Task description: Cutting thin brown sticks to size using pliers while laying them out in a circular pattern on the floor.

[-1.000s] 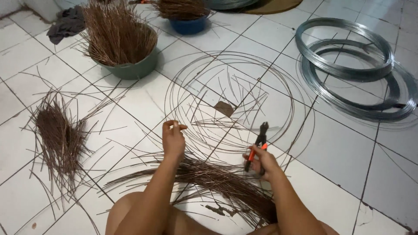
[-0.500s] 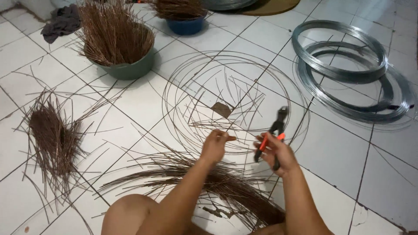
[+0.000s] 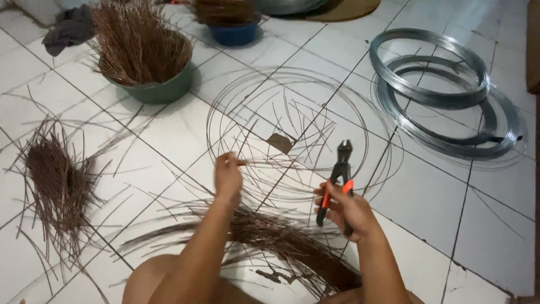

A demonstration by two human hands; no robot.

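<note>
My right hand (image 3: 349, 211) grips a pair of wire cutters (image 3: 336, 175) with black and orange handles, jaws pointing away from me. My left hand (image 3: 228, 175) is raised above the floor and pinches a thin brown wire piece (image 3: 253, 163) between its fingertips. Below both hands lies a loose bundle of thin brown wire strands (image 3: 281, 239) across the white tiles. Just beyond the hands, thin wire loops (image 3: 292, 118) lie in wide circles on the floor.
A heap of cut brown strands (image 3: 59, 183) lies at the left. A green basin full of strands (image 3: 143, 53) and a blue basin (image 3: 233, 25) stand at the back. Thick silver wire coils (image 3: 444, 93) lie at the right. My bare knee (image 3: 149, 281) is at the bottom.
My left hand has moved up and to the right, away from the bundle, now pinching a thin wire piece. My right hand has lifted the cutters slightly and stayed shut on them.
</note>
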